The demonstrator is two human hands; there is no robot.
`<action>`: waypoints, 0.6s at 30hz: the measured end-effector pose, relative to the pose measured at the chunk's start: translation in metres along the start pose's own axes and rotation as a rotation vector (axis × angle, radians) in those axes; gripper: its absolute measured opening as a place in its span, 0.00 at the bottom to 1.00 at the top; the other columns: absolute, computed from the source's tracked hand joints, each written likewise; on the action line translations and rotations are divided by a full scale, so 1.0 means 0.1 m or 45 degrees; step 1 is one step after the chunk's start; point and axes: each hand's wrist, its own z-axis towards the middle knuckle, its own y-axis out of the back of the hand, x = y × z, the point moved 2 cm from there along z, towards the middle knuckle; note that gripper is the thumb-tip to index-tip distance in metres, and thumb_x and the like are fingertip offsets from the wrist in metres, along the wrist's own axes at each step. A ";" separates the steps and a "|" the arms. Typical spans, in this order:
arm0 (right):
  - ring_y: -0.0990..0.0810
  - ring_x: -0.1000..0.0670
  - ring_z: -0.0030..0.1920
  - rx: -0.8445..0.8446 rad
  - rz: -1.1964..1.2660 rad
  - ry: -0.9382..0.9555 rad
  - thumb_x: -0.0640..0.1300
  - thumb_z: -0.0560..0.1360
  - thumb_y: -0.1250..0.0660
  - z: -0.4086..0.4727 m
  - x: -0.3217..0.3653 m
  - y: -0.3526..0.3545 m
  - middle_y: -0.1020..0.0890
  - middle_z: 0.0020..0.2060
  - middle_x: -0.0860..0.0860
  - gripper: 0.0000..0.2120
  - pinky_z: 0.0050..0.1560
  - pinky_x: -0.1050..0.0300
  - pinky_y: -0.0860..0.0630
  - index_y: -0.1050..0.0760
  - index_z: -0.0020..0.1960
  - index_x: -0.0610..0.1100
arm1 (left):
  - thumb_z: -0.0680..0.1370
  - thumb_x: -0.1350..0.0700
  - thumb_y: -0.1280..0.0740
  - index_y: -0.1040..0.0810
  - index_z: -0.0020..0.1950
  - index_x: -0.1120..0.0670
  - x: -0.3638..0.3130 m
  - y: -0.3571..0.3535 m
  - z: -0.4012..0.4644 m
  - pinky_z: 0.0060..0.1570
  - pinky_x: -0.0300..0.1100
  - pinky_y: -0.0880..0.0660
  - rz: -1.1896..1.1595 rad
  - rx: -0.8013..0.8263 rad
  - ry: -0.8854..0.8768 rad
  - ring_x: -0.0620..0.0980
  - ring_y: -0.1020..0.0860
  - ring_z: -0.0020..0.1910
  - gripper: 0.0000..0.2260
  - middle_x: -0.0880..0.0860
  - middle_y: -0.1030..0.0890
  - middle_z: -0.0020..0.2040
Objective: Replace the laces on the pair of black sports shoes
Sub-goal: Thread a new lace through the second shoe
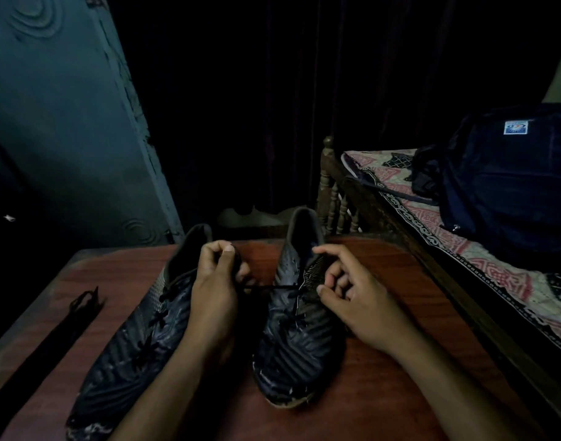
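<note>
Two black sports shoes stand on a reddish wooden table, toes toward me. The left shoe is laced. The right shoe has a black lace running taut from its upper eyelets leftward into my left hand, whose fingers are curled around that lace between the two shoes. My right hand rests against the right shoe's outer side near the collar, index finger stretched to the tongue edge, other fingers curled; I cannot tell if it pinches a lace end.
A bundle of loose black laces lies along the table's left edge. A wooden bed frame with a patterned sheet stands close on the right, with a dark bag on it. A teal door is at the left.
</note>
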 end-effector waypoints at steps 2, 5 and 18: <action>0.25 0.48 0.37 -0.001 0.004 0.001 0.41 0.77 0.29 -0.01 0.01 0.00 0.25 0.40 0.51 0.24 0.37 0.64 0.30 0.29 0.66 0.61 | 0.87 0.53 0.43 0.30 0.51 0.50 -0.02 -0.01 -0.01 0.32 0.42 0.33 -0.004 0.006 -0.015 0.46 0.36 0.29 0.07 0.48 0.34 0.32; 0.26 0.52 0.37 -0.013 -0.005 -0.001 0.42 0.76 0.29 0.00 0.00 -0.01 0.26 0.40 0.52 0.23 0.38 0.65 0.30 0.29 0.64 0.62 | 0.87 0.57 0.43 0.28 0.55 0.50 -0.04 -0.04 -0.02 0.33 0.42 0.28 -0.169 -0.005 0.014 0.46 0.31 0.30 0.05 0.50 0.29 0.34; 0.25 0.52 0.48 -0.103 -0.013 0.053 0.44 0.72 0.30 -0.01 0.07 -0.02 0.30 0.52 0.54 0.16 0.43 0.53 0.21 0.25 0.56 0.59 | 0.81 0.71 0.48 0.17 0.58 0.59 -0.14 -0.11 -0.06 0.59 0.47 0.18 -0.246 0.213 -0.027 0.51 0.17 0.61 0.21 0.54 0.15 0.60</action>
